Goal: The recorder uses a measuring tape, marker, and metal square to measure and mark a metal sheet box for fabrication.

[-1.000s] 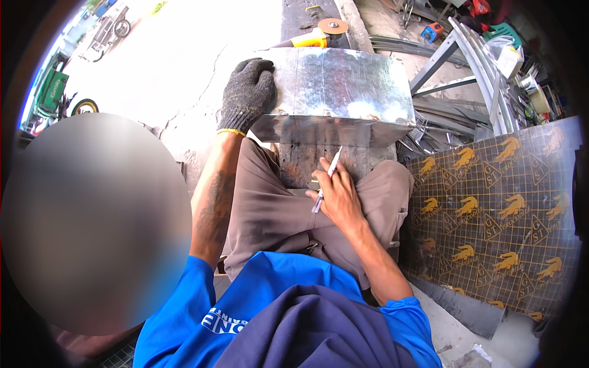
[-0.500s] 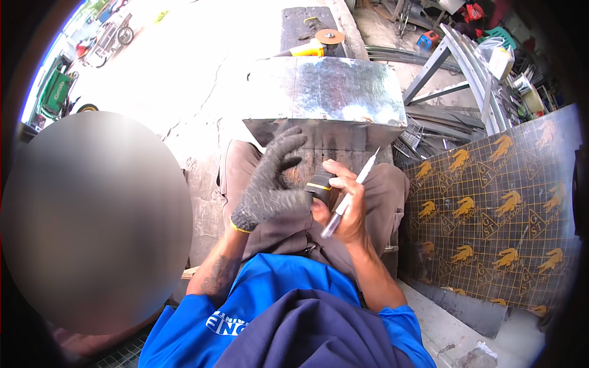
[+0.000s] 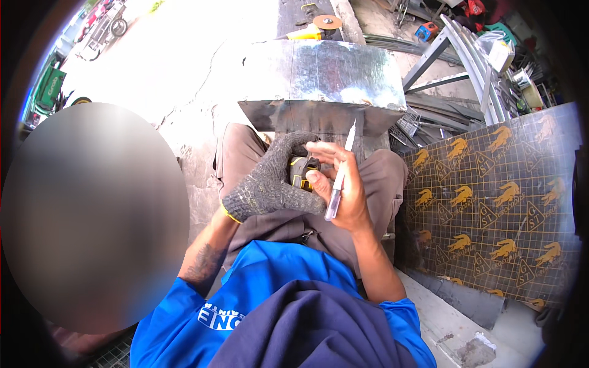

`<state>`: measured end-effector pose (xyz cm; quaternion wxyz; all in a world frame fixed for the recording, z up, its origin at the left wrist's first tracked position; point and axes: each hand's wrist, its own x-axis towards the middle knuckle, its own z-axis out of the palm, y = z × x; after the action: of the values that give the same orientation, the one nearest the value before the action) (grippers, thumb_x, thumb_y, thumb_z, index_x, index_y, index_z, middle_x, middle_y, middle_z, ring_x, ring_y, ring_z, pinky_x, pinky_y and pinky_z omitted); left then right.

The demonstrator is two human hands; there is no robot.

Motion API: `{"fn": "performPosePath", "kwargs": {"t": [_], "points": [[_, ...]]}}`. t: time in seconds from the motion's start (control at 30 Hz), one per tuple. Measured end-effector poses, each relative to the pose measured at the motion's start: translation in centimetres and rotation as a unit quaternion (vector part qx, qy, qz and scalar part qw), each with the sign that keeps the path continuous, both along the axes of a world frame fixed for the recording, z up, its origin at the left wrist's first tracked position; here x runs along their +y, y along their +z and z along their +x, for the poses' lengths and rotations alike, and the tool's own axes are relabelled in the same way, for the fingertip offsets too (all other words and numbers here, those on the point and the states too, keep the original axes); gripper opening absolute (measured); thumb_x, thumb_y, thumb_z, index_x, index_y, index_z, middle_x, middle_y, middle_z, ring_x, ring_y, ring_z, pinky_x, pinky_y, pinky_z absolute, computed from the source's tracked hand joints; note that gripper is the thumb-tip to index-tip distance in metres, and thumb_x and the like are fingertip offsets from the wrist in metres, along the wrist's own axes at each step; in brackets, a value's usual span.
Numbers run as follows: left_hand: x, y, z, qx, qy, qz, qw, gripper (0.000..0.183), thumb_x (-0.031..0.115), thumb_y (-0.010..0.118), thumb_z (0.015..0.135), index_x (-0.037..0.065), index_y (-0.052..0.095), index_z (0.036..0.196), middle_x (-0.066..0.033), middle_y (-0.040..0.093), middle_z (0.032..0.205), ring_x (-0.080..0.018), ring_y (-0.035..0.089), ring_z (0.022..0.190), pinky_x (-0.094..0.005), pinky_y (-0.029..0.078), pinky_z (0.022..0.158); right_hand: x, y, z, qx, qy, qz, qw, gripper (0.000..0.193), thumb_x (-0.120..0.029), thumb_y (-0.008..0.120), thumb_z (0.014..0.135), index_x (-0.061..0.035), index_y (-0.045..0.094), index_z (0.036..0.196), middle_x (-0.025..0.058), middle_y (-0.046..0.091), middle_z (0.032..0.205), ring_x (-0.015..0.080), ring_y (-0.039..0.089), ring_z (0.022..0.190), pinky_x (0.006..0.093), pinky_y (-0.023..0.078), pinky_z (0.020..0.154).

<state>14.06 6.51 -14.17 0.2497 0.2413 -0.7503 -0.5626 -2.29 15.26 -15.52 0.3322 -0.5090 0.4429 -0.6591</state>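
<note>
My left hand (image 3: pixel 269 182), in a dark grey knitted glove, curves its fingers and thumb around a black-and-yellow tape measure (image 3: pixel 299 173) over my lap. Bare, my right hand (image 3: pixel 351 195) presses thumb and fingertips to the other side of the tape measure. A white pen (image 3: pixel 350 140) with a clear lower end is also tucked among the right fingers, its thin tip pointing away from me. Just beyond both hands lies a long box of shiny sheet metal (image 3: pixel 331 70). Its near side is in shadow.
A yellow angle grinder (image 3: pixel 305 33) with a brown disc rests behind the metal box. On the right leans a dark panel (image 3: pixel 478 208) with yellow printing, below a grey metal frame (image 3: pixel 432 58) and scrap lengths. A blurred oval (image 3: pixel 92 214) hides much of the left.
My left hand has moved right and closed around the tape measure. The right hand has shifted slightly left and turned the pen more upright. The view has tilted a little, raising the box in it.
</note>
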Motion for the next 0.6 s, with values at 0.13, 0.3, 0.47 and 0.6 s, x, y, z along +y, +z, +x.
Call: {"fn": "performPosePath", "kwargs": {"t": [0.13,0.3,0.47,0.6], "points": [[-1.3,3.2,0.3,-0.127,-0.025,-0.05,0.99,0.079,0.03,0.093,0.073,0.004,0.055,0.136,-0.0126,0.06,0.124,-0.0255,0.056,0.116,-0.0396,0.047,0.101,-0.6,1.1,-2.8,0.193,0.031,0.019,0.981,0.033,-0.008,0.077,0.093,-0.0021,0.061,0.12,0.0124,0.067,0.12,0.0211,0.067,0.108,0.0345,0.055,0.087],[-4.3,4.1,0.0,-0.134,-0.036,-0.287,0.948,0.05,0.031,0.087,0.075,0.008,0.067,0.114,-0.0153,0.064,0.106,-0.0367,0.056,0.099,-0.0451,0.051,0.088,-1.8,2.2,-3.4,0.25,0.004,-0.016,0.968,0.036,-0.002,0.079,0.085,-0.0027,0.06,0.114,0.0086,0.065,0.106,0.0162,0.063,0.093,0.0311,0.052,0.083],[-7.2,7.1,1.5,-0.258,0.076,-0.218,0.938,0.04,0.035,0.08,0.08,0.009,0.069,0.108,-0.0167,0.064,0.098,-0.0354,0.061,0.098,-0.0449,0.054,0.086,-3.1,2.7,-7.2,0.101,-0.065,-0.059,0.991,0.019,-0.003,0.066,0.095,-0.0037,0.053,0.11,0.003,0.058,0.097,0.0089,0.056,0.087,0.025,0.047,0.081],[-11.8,6.7,2.5,-0.301,0.117,-0.254,0.912,0.034,0.026,0.07,0.089,0.002,0.067,0.112,-0.0094,0.063,0.083,-0.0168,0.064,0.067,-0.0336,0.055,0.065,-6.0,1.2,-14.3,0.047,-0.184,0.002,0.982,0.026,-0.006,0.068,0.098,0.0003,0.053,0.119,0.0022,0.062,0.097,0.0064,0.056,0.085,0.0218,0.048,0.077]]}}
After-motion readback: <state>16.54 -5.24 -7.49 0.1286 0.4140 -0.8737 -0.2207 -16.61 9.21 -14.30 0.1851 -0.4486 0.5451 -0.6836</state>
